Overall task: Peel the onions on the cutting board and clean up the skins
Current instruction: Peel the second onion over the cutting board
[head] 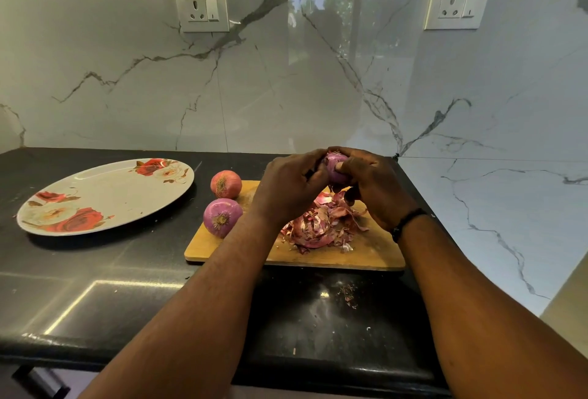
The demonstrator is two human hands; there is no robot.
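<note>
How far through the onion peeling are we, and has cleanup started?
Partly done. A pile of skins lies on the cutting board, and the purple onion at its left edge looks peeled. Both hands, left and right, hold a third onion mid-peel. The orange-brown onion behind looks unpeeled. Cleanup has not begun; scraps sit on the counter.
</note>
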